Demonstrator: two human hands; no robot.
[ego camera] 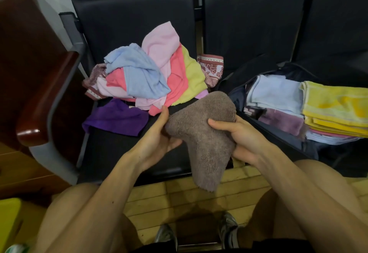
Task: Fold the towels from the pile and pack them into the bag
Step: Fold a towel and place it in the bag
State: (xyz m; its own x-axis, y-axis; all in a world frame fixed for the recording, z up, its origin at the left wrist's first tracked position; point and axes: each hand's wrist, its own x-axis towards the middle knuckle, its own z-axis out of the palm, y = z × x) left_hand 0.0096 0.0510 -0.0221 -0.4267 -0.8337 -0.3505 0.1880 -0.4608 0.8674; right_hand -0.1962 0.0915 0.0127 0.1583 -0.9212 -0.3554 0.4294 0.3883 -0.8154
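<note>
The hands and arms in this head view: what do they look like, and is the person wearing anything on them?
Both are bare. The left hand and right hand wear no gloves, rings or watch that I can see, and both forearms are uncovered with no sleeves in view. The fingers are slim with short nails. Lower down, dark shorts and grey sneakers show.

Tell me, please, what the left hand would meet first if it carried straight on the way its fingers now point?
Probably the pile of towels. The left hand, holding the brown towel, points up and away toward the pile's near coral-pink edge. Depth is unclear, so it might pass just above.
</note>
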